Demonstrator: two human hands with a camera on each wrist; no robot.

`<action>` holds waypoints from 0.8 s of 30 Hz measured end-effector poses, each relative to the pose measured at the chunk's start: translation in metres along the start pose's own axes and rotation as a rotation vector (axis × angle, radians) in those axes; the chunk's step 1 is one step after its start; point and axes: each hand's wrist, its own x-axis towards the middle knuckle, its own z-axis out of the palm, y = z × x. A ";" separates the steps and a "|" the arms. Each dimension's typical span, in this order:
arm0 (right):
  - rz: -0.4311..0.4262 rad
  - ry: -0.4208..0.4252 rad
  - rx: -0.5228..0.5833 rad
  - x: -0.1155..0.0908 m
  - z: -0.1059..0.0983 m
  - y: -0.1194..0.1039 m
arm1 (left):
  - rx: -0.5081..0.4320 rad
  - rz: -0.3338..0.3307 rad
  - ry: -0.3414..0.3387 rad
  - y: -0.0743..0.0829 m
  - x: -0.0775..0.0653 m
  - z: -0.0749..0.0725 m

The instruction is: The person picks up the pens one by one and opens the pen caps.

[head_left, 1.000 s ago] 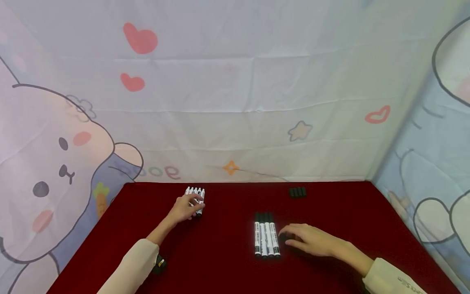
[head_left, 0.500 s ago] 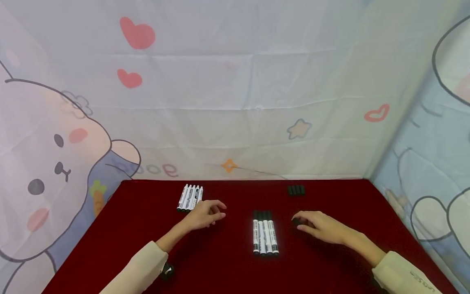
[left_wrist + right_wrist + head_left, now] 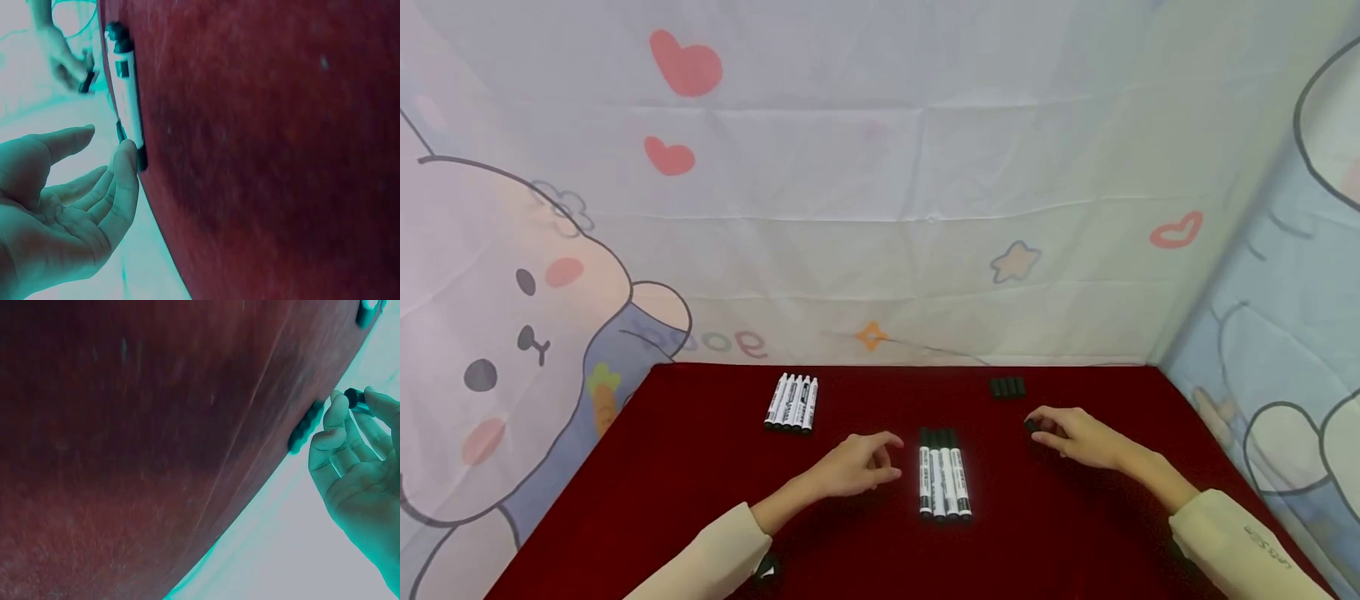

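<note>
Black cylindrical plastic-looking cap (image 3: 1030,426), head view: pinched in the right hand (image 3: 1078,435), near the row of four black cylindrical caps (image 3: 1007,387) on the red cloth-covered counter (image 3: 865,558). Likely fault: a sideways approach would nudge that row out of line; a loosened pinch would let the round cap roll. Second risk: the left hand (image 3: 861,462), just beside four white cylindrical markers with black caps (image 3: 945,479), could knock the nearest askew if it drifted right. Pose: both forearms angle inward, palms turned toward the middle. Five white cylindrical markers without caps (image 3: 792,404) lie behind the left hand.

Left wrist view: left hand holds nothing; thumb well apart from the loosely curved fingers. Fingertips overlap a marker here, probably by perspective.

Right wrist view: thumb and a fingertip grip the cap's sides, other fingers curled loosely. Small contact area; slip judged possible.
</note>
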 end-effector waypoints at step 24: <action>0.461 0.331 0.014 0.056 -0.004 0.040 | -0.245 -0.136 -0.065 0.015 0.026 0.041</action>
